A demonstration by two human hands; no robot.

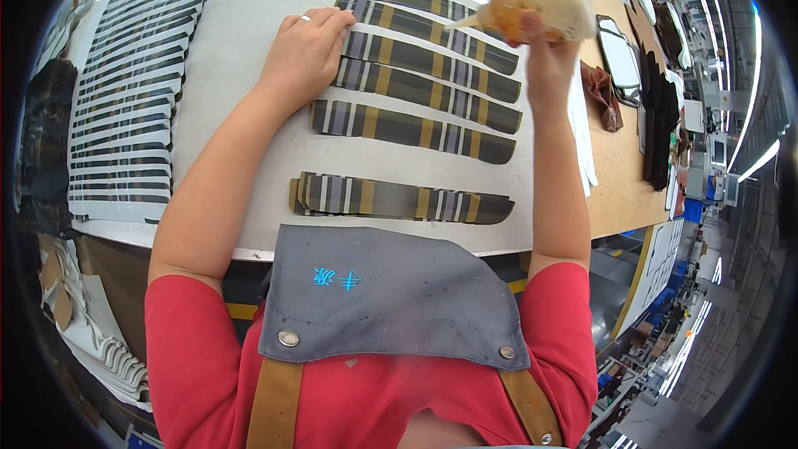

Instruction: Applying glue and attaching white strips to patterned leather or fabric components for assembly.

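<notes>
Nearest: stack of plaid strips (374, 197) near front edge of counter (220, 58). Beyond, single plaid strips laid in rough rows; left hand (312, 48) has fingertips on left end of second-farthest strip (403, 23), pinching or only pressing, cannot tell. Right-hand grip (550, 58) closed round squeeze bottle (544, 7), nozzle over same strip, contact unclear. Step in hand: probably applying bottle's contents along strip. Next move calls for strip held steady, nozzle kept low, even squeeze.
</notes>
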